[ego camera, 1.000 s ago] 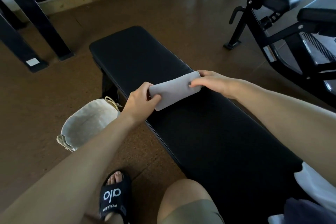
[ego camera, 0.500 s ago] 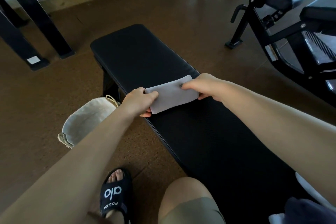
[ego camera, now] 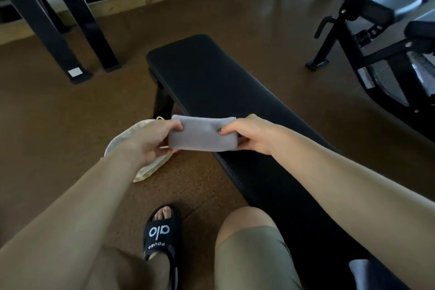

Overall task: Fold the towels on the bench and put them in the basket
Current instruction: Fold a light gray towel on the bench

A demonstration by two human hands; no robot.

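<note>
A small grey folded towel (ego camera: 200,133) hangs in the air over the left edge of the black padded bench (ego camera: 211,77). My left hand (ego camera: 150,141) pinches its left end and my right hand (ego camera: 249,133) pinches its right end. On the floor just left of the bench stands the cream fabric basket (ego camera: 150,167), mostly hidden behind my left hand and forearm. A dark cloth (ego camera: 362,271) lies on the bench's near end at the bottom right.
Black rack legs (ego camera: 77,30) stand at the far left with dumbbells behind them. A black exercise machine (ego camera: 376,42) fills the right side. My knee (ego camera: 249,231) and sandalled foot (ego camera: 161,231) sit between bench and basket. Brown floor surrounds the bench.
Both hands have lifted the folded towel off the bench top and carried it left, out over the bench's edge toward the basket.
</note>
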